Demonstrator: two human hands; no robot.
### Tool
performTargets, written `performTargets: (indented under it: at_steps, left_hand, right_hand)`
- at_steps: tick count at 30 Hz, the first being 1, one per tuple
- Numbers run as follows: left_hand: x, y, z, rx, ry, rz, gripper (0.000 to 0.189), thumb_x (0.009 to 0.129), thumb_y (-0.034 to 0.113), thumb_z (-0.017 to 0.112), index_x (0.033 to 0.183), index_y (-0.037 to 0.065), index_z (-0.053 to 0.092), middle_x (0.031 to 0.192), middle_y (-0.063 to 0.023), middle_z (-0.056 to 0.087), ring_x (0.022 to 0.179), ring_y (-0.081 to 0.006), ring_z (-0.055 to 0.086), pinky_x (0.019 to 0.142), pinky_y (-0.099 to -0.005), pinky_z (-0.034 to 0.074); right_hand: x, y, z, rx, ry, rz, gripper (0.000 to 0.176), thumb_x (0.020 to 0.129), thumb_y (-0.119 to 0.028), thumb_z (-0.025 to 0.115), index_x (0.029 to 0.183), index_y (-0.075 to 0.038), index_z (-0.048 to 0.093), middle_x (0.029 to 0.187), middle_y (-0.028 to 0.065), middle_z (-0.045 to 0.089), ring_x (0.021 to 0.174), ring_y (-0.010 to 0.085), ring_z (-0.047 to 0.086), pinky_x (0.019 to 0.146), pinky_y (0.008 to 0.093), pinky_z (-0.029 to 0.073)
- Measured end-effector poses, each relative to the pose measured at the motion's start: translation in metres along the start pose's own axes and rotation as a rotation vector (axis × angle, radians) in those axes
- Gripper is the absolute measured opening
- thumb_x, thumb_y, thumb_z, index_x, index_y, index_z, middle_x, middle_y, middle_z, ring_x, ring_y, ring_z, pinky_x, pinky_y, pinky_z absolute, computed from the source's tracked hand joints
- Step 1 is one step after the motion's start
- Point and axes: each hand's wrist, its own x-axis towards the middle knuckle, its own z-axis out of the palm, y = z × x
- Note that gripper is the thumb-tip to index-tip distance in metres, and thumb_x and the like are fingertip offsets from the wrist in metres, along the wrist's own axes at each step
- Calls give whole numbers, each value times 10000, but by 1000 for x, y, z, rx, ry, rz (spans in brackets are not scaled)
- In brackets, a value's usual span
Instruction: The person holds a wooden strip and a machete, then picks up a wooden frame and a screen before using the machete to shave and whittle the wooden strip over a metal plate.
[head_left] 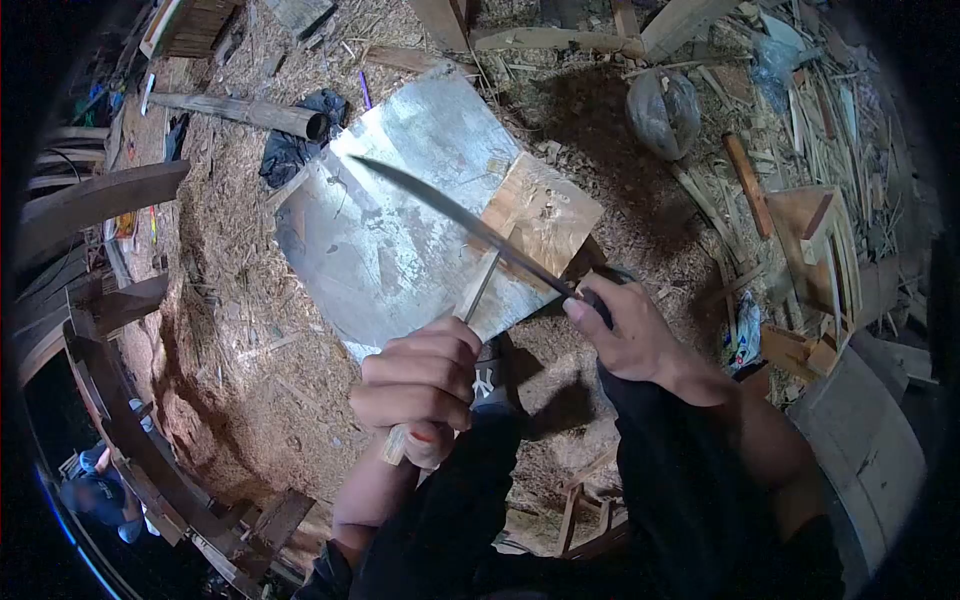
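Note:
My left hand (422,380) is wrapped round a pale wooden stick (477,287), whose upper end points up and away from me; its lower end shows below the fist. In my right hand (632,330) is the dark handle of a machete (432,203). The long blade slants up to the left and crosses the stick near its upper tip. Beneath both lies a scuffed metal sheet (375,260) on the ground. A square wooden block (545,208) sits at the sheet's right side, partly behind the blade.
Wood shavings (270,400) cover the ground. A hollow pole (245,112) and a black plastic bag (300,140) lie beyond the sheet. A clear plastic bag (664,112) is at upper right. Curved timbers (100,400) stand left, with another person (100,495) past them. My shoe (490,380) touches the sheet's near edge.

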Motion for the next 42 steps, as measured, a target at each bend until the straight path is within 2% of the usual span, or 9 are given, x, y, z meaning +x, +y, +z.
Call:
performTargets:
  at_steps: [2,4,11,13,26,28,32,34,42]
  left_hand:
    - [-1,-1,1,13,19,-18,637,1013,419,519,494,67,408,482,-37,439,401,-200,416,476,-361,368]
    - [-5,-5,1,50,67,38,632,1040,448,425,526,106,286,450,-12,321,379,-166,295,448,-350,277]
    - [-12,-9,-5,22,18,58,633,1018,427,491,519,112,261,446,-1,259,358,-170,267,443,-350,282]
    - [-9,-12,-3,-74,41,134,576,965,233,505,480,86,230,449,5,211,354,-161,214,419,-343,208]
    - [-5,-8,-7,-76,-169,115,496,907,136,516,489,60,260,484,-26,267,380,-183,262,428,-348,214]
    - [-5,-6,4,6,51,62,604,928,259,566,485,109,184,439,13,175,351,-157,175,422,-339,205]
    - [-4,-5,-5,8,-77,45,599,920,248,568,487,106,179,442,14,171,355,-155,174,425,-337,203]
    - [-3,-5,-12,-60,-233,68,454,864,87,524,492,58,266,492,-34,271,390,-194,273,436,-358,224]
    - [-1,-4,-12,-73,-207,60,453,856,84,535,486,54,274,488,-34,266,388,-194,273,441,-357,233]
  right_hand:
    - [2,3,3,-2,10,-10,393,1002,-348,521,856,13,572,650,165,622,584,287,637,581,411,483]
    - [3,4,4,-2,20,-20,396,1004,-349,515,857,14,574,652,159,627,580,279,638,576,409,482]
    - [6,2,3,-113,51,-53,403,1001,-368,520,820,-10,568,569,161,560,546,335,617,551,428,471]
    - [4,2,5,-115,56,-85,402,1000,-366,524,809,-14,565,556,162,546,538,346,612,546,431,469]
    - [4,4,9,-165,108,-114,405,990,-374,544,794,-21,566,543,153,552,499,340,604,511,439,465]
    - [3,4,8,-196,112,-102,403,990,-374,545,796,-20,565,545,156,555,499,344,605,510,442,465]
    - [3,9,9,-174,107,-104,400,988,-376,544,817,-15,572,544,165,557,520,362,619,528,450,477]
    - [4,10,9,-154,129,-94,405,988,-380,544,819,-13,575,544,168,558,528,366,624,536,451,483]
    - [8,14,7,-230,179,-21,415,983,-382,548,819,-3,581,557,186,568,557,407,626,551,478,480]
